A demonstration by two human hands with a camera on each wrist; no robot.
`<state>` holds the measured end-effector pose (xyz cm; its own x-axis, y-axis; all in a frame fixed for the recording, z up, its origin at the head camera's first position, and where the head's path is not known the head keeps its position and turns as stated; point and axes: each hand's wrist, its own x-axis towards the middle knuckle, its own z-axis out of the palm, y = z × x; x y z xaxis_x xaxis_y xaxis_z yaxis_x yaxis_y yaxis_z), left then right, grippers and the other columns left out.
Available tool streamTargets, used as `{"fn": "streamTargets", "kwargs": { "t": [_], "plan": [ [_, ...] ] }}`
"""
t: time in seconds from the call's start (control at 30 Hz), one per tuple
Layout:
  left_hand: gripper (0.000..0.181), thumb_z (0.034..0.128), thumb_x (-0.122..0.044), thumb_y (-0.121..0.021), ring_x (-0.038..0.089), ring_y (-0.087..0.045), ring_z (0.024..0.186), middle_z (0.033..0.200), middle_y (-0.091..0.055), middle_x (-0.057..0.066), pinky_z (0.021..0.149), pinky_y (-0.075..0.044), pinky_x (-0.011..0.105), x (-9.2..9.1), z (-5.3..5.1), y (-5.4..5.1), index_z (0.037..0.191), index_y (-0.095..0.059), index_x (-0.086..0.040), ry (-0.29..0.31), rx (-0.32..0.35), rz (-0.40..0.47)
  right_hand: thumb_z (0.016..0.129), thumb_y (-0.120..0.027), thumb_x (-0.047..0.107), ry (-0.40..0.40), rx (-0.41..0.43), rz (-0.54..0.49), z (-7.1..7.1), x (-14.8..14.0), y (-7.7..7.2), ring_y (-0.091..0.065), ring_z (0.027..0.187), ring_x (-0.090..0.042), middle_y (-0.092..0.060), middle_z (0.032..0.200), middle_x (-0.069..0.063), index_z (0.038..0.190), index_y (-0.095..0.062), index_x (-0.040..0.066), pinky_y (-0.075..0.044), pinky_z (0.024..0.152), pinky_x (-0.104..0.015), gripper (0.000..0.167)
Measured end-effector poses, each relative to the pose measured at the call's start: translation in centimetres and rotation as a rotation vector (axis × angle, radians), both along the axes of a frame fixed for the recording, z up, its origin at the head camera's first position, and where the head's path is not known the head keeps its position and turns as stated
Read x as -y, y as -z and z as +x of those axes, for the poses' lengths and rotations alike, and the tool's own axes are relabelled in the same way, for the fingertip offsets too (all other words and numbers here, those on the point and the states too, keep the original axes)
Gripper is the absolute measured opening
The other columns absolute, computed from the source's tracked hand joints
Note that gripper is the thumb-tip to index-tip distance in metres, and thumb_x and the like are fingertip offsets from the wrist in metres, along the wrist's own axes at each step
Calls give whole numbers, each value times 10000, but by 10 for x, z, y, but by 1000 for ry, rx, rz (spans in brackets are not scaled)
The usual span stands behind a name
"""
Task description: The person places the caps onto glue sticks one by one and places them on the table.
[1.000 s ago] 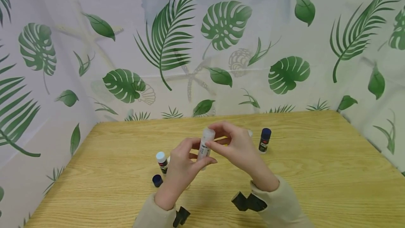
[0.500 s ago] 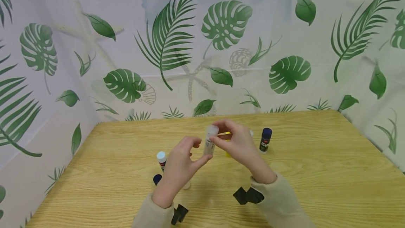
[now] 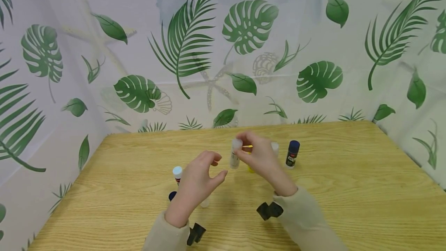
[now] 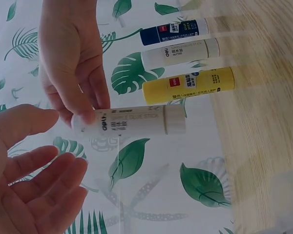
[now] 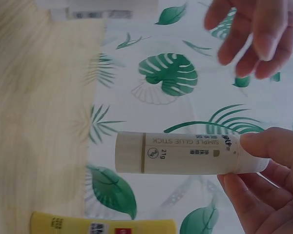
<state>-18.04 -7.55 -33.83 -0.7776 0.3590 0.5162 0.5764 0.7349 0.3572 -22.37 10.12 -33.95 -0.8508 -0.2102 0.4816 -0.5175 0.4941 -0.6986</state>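
A white glue stick (image 3: pixel 235 160) stands roughly upright in the air over the table, pinched near its cap end by the thumb and fingers of my right hand (image 3: pixel 259 160). Its printed label faces the camera in the right wrist view, where the glue stick (image 5: pixel 180 153) lies across the picture. My left hand (image 3: pixel 196 181) is just left of it, thumb and fingers spread apart and touching nothing. In the left wrist view, that left hand (image 4: pixel 39 180) shows a bare palm side, while the right hand (image 4: pixel 75 58) holds the stick by one end.
Behind the right hand stand a yellow glue stick (image 4: pixel 188 85), a white one (image 4: pixel 180 52) and a navy-capped one (image 3: pixel 292 155). Left on the wooden table (image 3: pixel 122 189), a light-capped glue stick (image 3: pixel 177 173) and a navy cap (image 3: pixel 172 195) are partly hidden. A small pale piece (image 3: pixel 204 203) lies near the left wrist.
My left hand has let go of the white glue stick and its fingers have spread. The right hand has carried the stick slightly to the right, away from the left hand.
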Motion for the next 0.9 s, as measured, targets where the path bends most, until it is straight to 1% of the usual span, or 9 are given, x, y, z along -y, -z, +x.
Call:
{"fn": "streamTargets", "kwargs": {
  "t": [0.17, 0.27, 0.47, 0.73, 0.9],
  "plan": [
    [272, 758, -194, -698, 140, -572, 752, 881, -583, 44, 609, -470, 250, 0, -1, 1, 961, -584, -55, 1, 21, -10, 740, -676, -7, 19, -7, 93, -6, 3, 12, -590, 829, -214, -601, 910, -117, 969, -558, -13, -498, 704, -300, 257],
    [269, 761, -199, -695, 140, -570, 747, 882, -584, 43, 607, -467, 252, 0, 0, 2, 963, -586, -59, 4, 29, -21, 742, -681, 14, 34, 3, 146, -9, 4, 17, -585, 810, -203, -598, 894, -105, 958, -557, 0, -497, 702, -307, 249],
    [256, 763, -204, -693, 143, -568, 731, 874, -586, 44, 597, -464, 257, 0, -1, 2, 952, -590, -65, 11, 35, -30, 740, -684, 37, 75, 23, 239, -11, 7, 24, -561, 733, -187, -589, 838, -65, 935, -569, 28, -477, 644, -296, 227],
    [248, 769, -220, -688, 139, -564, 706, 871, -582, 35, 576, -457, 242, 0, -1, 3, 945, -591, -74, 8, 43, -43, 749, -671, 30, 96, 50, 273, -13, 10, 33, -581, 749, -230, -596, 840, -80, 936, -563, 36, -476, 637, -302, 216],
    [245, 771, -224, -687, 140, -565, 716, 874, -580, 37, 581, -460, 244, 0, -1, 4, 940, -595, -74, 16, 54, -40, 740, -680, 22, 97, 36, 270, -15, 11, 37, -570, 723, -224, -589, 815, -73, 924, -563, 32, -470, 625, -298, 218]
  ]
}}
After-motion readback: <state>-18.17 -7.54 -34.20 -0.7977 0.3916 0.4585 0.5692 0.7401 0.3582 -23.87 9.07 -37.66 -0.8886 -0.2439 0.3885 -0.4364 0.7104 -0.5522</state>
